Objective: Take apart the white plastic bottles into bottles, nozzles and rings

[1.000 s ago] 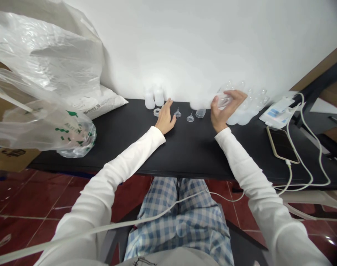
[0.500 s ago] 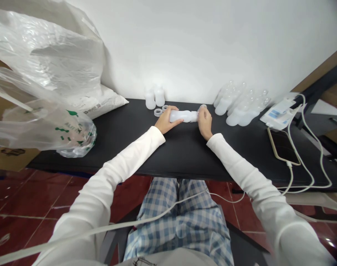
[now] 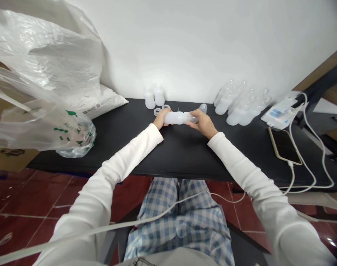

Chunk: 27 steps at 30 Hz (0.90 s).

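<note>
A translucent white baby bottle (image 3: 175, 118) is lying sideways between both hands at the middle of the black table (image 3: 179, 155). The left hand (image 3: 159, 119) is wrapping its base at nine o'clock; the right hand (image 3: 204, 122) is pinching its clear top (image 3: 193, 119) at three. Collar rings (image 3: 157, 111) are sitting at ten o'clock, a clear dome cap (image 3: 203, 107) at two.

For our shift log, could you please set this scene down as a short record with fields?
Left grip: on the base end of a white bottle
Right grip: on the clear cap at its other end
Bottle pose: sideways
Near left grip: two rings
By wall: a bottle pair at left, capped bottles at right
Far right: phone, cable attached
</note>
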Each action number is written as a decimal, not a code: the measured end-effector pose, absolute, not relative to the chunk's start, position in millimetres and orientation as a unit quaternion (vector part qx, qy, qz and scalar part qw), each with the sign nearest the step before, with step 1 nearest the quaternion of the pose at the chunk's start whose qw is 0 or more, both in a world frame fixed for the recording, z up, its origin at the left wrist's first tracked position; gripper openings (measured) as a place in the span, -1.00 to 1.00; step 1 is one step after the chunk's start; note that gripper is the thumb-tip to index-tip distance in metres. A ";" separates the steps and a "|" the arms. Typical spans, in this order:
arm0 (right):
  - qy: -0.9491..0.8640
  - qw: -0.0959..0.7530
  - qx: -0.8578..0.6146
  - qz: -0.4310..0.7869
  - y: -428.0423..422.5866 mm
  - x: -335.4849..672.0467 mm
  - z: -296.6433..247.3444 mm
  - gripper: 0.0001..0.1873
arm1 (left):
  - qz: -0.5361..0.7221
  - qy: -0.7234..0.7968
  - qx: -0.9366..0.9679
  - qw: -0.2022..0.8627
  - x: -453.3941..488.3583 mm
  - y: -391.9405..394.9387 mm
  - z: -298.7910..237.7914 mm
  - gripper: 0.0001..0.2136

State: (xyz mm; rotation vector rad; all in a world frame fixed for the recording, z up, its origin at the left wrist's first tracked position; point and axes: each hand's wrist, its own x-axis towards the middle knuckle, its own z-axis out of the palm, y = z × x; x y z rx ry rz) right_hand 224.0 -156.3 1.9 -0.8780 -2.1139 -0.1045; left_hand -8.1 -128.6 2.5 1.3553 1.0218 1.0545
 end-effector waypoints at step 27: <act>-0.812 0.387 -0.438 0.005 -168.2 232.4 1.4 -0.52 | 0.519 0.440 0.595 0.427 -4.4 -138.9 -0.8 -0.59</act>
